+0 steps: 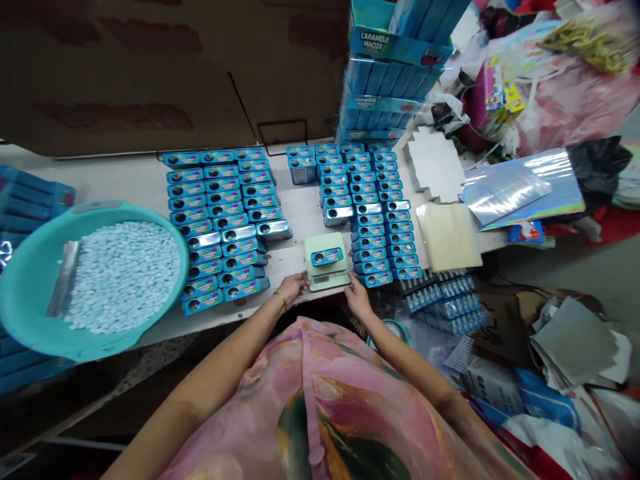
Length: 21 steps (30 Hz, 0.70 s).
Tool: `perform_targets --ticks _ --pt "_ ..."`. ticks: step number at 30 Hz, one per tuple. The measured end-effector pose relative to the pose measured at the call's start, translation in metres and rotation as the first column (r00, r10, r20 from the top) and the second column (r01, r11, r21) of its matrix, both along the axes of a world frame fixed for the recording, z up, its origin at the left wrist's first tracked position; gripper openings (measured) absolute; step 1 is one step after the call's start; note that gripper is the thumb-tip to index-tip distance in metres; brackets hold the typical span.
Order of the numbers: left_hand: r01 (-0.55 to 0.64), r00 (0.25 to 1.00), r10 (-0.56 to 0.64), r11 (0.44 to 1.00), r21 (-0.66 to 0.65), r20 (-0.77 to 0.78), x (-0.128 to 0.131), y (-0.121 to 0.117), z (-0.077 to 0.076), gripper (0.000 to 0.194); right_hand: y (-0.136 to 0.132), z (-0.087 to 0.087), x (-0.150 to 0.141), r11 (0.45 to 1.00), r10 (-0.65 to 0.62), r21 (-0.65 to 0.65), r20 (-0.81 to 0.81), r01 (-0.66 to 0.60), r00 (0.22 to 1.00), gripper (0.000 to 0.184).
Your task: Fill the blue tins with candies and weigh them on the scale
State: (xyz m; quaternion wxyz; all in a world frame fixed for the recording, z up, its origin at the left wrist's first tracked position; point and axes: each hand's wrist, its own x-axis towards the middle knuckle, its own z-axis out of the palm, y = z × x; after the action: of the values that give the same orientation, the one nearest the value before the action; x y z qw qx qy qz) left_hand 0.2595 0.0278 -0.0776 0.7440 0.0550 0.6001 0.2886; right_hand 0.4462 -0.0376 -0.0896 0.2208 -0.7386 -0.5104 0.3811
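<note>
A pale green digital scale (311, 272) sits at the table's front edge, with one blue candy tin (327, 257) lying on its platform. My left hand (293, 289) grips the scale's left front corner, fingers closed against its side. On the opposite corner, my right hand (357, 295) holds the scale in the same way. Rows of blue tins (224, 200) stand to the left of the scale. More rows of tins (369, 220) stand to its right, the nearest close to my right hand. The scale's display is too small to read.
A turquoise basin (30, 300) of pale blue candies (125, 280), with a metal scoop (64, 279), stands at left. Stacked display boxes (385, 87) rise at the back. White cardboard (436, 165) and yellowish sheets (449, 237) lie right. Packed tins (445, 300) sit below the table edge.
</note>
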Motion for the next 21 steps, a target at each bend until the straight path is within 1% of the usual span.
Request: perform_targets --ticks 2,4,6,7,9,10,12,14,15,17,19,21 --pt "-0.018 0.999 0.018 1.000 -0.003 0.036 -0.002 -0.003 0.007 0.026 -0.006 0.014 -0.001 0.995 0.013 0.098 0.017 -0.015 1.000 0.050" --pt "-0.038 0.996 0.039 0.999 -0.008 0.084 -0.006 -0.008 0.016 0.022 -0.005 0.031 -0.004 0.972 0.054 0.227 0.055 -0.066 0.997 0.047" --pt "-0.054 0.988 0.056 0.998 -0.023 0.141 -0.009 -0.011 0.025 0.017 0.008 0.043 -0.005 0.939 0.071 0.330 0.075 -0.092 0.995 0.049" --pt "-0.062 0.984 0.066 0.998 -0.030 0.168 -0.010 -0.012 0.030 0.016 0.018 0.046 -0.005 0.930 0.072 0.356 0.071 -0.093 0.995 0.052" --pt "-0.085 0.974 0.091 0.996 -0.039 0.207 -0.011 -0.010 0.036 0.017 0.042 0.045 -0.004 0.930 0.096 0.354 0.040 -0.103 0.995 0.060" --pt "-0.109 0.968 0.117 0.993 -0.044 0.223 -0.011 -0.007 0.038 0.018 0.055 0.042 -0.003 0.934 0.132 0.334 0.018 -0.130 0.991 0.061" --pt "-0.178 0.949 0.189 0.982 -0.067 0.253 -0.012 0.000 0.041 0.022 0.074 0.038 -0.003 0.931 0.239 0.288 -0.017 -0.224 0.971 0.054" --pt "-0.248 0.925 0.263 0.965 -0.090 0.274 -0.014 0.007 0.041 0.024 0.084 0.042 -0.007 0.897 0.347 0.285 0.020 -0.338 0.938 0.044" --pt "-0.275 0.915 0.291 0.957 -0.095 0.278 -0.016 0.011 0.041 0.025 0.084 0.049 -0.011 0.865 0.396 0.302 0.083 -0.402 0.914 0.041" --pt "-0.305 0.904 0.317 0.948 -0.087 0.285 -0.018 0.015 0.040 0.027 0.080 0.069 -0.021 0.765 0.478 0.333 0.280 -0.551 0.832 0.040" --pt "-0.315 0.896 0.324 0.946 -0.080 0.303 -0.019 0.018 0.040 0.030 0.072 0.091 -0.033 0.642 0.525 0.320 0.478 -0.696 0.704 0.040" --pt "-0.308 0.890 0.316 0.948 -0.080 0.328 -0.017 0.019 0.039 0.032 0.066 0.107 -0.044 0.535 0.540 0.291 0.605 -0.794 0.585 0.037"
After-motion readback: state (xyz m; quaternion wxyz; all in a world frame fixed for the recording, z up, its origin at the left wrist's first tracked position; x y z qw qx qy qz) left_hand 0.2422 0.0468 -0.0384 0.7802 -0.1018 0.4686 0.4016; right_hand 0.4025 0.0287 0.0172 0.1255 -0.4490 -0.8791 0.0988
